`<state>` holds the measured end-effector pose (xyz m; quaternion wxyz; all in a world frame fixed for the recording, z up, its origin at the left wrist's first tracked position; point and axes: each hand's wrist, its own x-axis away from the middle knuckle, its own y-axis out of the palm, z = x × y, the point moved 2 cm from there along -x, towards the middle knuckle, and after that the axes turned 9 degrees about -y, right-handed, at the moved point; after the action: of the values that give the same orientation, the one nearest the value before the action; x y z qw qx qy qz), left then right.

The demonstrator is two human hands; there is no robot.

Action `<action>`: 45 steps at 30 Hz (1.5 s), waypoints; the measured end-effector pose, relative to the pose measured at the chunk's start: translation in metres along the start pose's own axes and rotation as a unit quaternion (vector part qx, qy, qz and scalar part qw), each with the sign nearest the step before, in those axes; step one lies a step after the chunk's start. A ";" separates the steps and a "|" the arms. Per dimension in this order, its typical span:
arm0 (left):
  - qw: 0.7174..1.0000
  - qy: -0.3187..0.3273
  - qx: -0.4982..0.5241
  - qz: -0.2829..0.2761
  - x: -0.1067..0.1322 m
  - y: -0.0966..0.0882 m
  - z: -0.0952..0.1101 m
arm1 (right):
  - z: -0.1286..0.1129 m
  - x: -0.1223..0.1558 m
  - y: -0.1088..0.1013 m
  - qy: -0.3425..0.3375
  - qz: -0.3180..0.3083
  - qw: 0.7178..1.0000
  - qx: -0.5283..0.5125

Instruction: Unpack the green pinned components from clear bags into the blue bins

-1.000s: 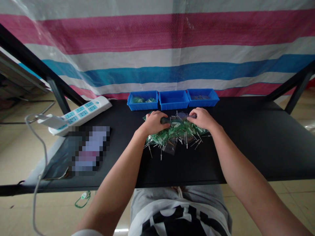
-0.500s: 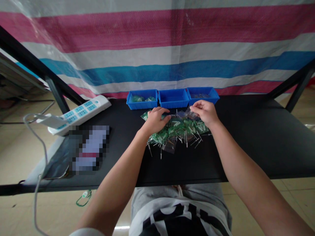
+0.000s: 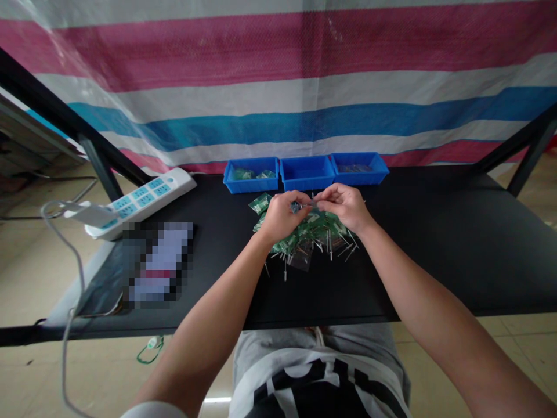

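Both my hands meet over a heap of small green packets [image 3: 324, 220] and loose silver blind rivets [image 3: 329, 244]. With thumb and fingers pinched, my right hand [image 3: 346, 206] holds a small clear plastic bag [image 3: 315, 204], partly covered by the fingertips. My left hand [image 3: 285, 215] is closed at the fingertips, right beside the bag; what it grips is too small and hidden to make out. Another clear bag [image 3: 301, 258] lies at the heap's front edge. A green packet [image 3: 260, 202] sticks out at the far left of the heap.
Behind the heap stand three blue bins: the left bin [image 3: 251, 186] holds green packets, the middle bin [image 3: 307, 181] shows a bare floor, the right bin [image 3: 361, 177] holds clear bags. A power strip [image 3: 143, 200] and a blurred phone-like object [image 3: 163, 261] lie left on the black table [image 3: 456, 244].
My right hand has moved left with the clear bag, away from the heap's right end. My left hand has shifted slightly right and closed its fingertips, so the hands now nearly touch.
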<state>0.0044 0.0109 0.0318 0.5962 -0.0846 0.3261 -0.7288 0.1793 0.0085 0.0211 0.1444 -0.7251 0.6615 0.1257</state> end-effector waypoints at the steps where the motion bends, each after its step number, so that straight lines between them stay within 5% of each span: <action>1: 1.000 0.006 -0.006 0.010 0.000 -0.001 0.000 | 0.000 0.000 0.000 -0.009 -0.006 1.000 0.000; 8: 0.993 0.066 -0.052 0.084 0.002 -0.004 0.002 | 0.005 0.002 -0.001 -0.067 -0.022 0.997 0.029; 13: 0.993 0.086 -0.027 0.074 0.001 -0.003 0.001 | 0.005 0.002 -0.001 -0.083 -0.021 0.995 0.047; 23: 0.997 -0.033 0.074 0.012 0.000 0.002 -0.008 | 0.004 0.003 0.001 -0.032 0.021 0.997 0.063; 31: 0.977 -0.100 0.186 -0.038 -0.004 0.004 -0.013 | -0.001 0.008 -0.002 -0.039 -0.027 0.994 0.097; 36: 0.970 -0.110 0.218 -0.009 -0.008 0.005 -0.019 | 0.004 -0.001 -0.011 -0.017 0.049 0.996 0.068; 42: 0.974 -0.115 0.191 0.033 -0.013 -0.001 -0.026 | 0.016 -0.015 -0.045 -0.041 0.201 0.977 0.060; 45: 0.980 -0.112 0.165 0.023 -0.012 -0.001 -0.028 | 0.022 -0.018 -0.061 -0.041 0.216 0.973 0.071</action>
<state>-0.0070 0.0329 0.0138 0.6514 -0.0583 0.1345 -0.7445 0.2387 0.0380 0.0103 0.1924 -0.5474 0.8030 0.1362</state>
